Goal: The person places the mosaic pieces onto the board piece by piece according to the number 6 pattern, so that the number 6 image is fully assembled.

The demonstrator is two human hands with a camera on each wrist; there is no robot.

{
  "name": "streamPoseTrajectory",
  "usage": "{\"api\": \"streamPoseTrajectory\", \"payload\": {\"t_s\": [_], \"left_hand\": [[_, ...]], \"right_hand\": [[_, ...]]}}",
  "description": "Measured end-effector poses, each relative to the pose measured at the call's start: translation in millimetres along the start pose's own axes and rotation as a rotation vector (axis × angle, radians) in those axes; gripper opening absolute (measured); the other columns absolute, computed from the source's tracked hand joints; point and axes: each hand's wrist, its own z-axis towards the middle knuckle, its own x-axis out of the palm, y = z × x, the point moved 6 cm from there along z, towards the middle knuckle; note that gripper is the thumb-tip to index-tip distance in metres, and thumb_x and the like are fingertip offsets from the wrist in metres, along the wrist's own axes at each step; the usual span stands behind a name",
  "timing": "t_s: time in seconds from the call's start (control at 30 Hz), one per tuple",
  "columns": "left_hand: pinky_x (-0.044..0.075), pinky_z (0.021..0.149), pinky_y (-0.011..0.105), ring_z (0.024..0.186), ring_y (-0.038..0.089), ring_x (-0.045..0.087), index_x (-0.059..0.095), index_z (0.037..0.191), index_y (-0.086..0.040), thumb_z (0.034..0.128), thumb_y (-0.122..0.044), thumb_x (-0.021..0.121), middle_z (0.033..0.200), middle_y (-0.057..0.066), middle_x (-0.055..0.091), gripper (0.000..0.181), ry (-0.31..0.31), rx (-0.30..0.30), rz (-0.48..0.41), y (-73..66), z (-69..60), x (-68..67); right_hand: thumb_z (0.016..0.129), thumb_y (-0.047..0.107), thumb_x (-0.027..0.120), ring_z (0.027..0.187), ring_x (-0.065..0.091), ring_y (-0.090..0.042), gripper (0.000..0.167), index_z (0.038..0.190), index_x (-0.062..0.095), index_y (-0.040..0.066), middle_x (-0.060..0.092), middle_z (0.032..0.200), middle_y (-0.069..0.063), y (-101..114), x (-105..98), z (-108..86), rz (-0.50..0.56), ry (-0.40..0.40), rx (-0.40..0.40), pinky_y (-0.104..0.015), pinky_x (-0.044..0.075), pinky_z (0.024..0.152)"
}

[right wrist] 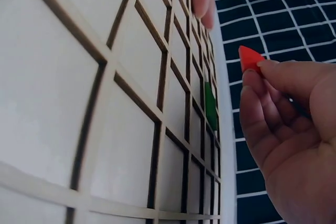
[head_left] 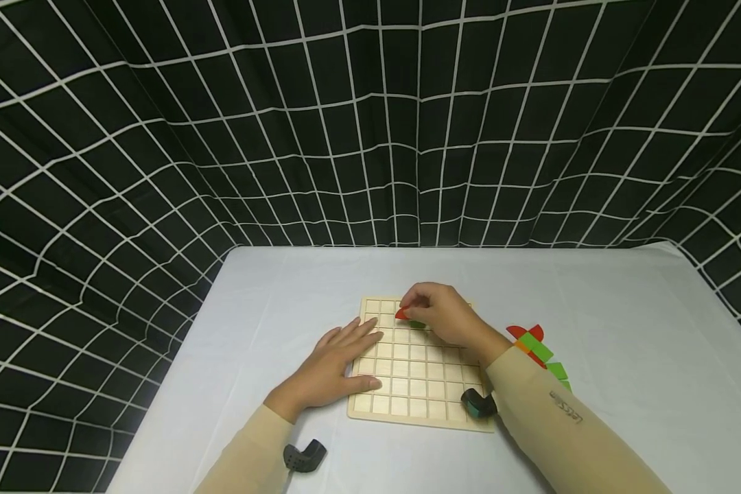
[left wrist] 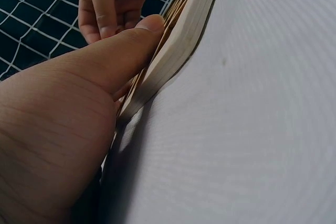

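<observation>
On white table (head_left: 642, 329), before gridded curtain (head_left: 401, 130): left fingers (head_left: 363, 344) spread on board (head_left: 401, 369), right fingers (right wrist: 289, 77) pinch red piece (right wrist: 249, 59).

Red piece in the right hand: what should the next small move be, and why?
Probably lower the red piece onto the grid board near the green piece: the right hand pinches it clear of the surface, while the left hand rests on the board's left side.

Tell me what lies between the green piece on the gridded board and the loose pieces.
In the head view, the right hand and wrist cross above that stretch.
</observation>
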Motion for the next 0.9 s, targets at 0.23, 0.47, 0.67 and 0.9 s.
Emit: {"api": "streamPoseTrajectory", "payload": {"t_s": [0.23,0.47,0.67,0.9], "left_hand": [[0.008,0.13,0.057,0.166,0.024,0.009,0.039,0.171,-0.021,0.101,-0.067,0.067,0.181,-0.004,0.019,0.088,0.002,-0.001,-0.006,-2.2,0.3,-2.6],[0.008,0.13,0.056,0.166,0.024,0.01,0.04,0.171,-0.021,0.1013,-0.066,0.067,0.18,-0.004,0.019,0.087,0.003,0.001,-0.004,-1.3,0.3,-1.2],[0.008,0.13,0.056,0.165,0.025,0.01,0.04,0.171,-0.02,0.1013,-0.066,0.067,0.18,-0.004,0.02,0.088,-0.002,0.004,-0.001,-1.6,-0.1,-1.9],[0.008,0.13,0.057,0.166,0.024,0.01,0.041,0.171,-0.021,0.1013,-0.064,0.068,0.18,-0.004,0.02,0.086,-0.004,0.002,-0.003,-1.8,-0.9,-2.5]], "right_hand": [[0.104,0.007,0.074,0.09,0.065,-0.02,0.005,0.105,0.078,0.011,0.073,0.1,0.004,-1,1,6.8,-0.054,0.038,0.021,-0.04,0.058,0.082],[0.103,0.007,0.076,0.096,0.066,-0.02,0.005,0.101,0.079,0.011,0.074,0.095,0.005,-3,4,12.2,-0.102,0.071,0.017,-0.045,0.056,0.092],[0.102,0.005,0.075,0.097,0.068,-0.02,0.009,0.098,0.079,0.012,0.075,0.094,0.004,-6,6,15.4,-0.131,0.071,0.013,-0.047,0.057,0.094],[0.102,0.008,0.076,0.097,0.067,-0.02,0.009,0.096,0.08,0.013,0.075,0.092,0.006,-8,8,18.8,-0.141,0.09,0.026,-0.048,0.056,0.095]]}}
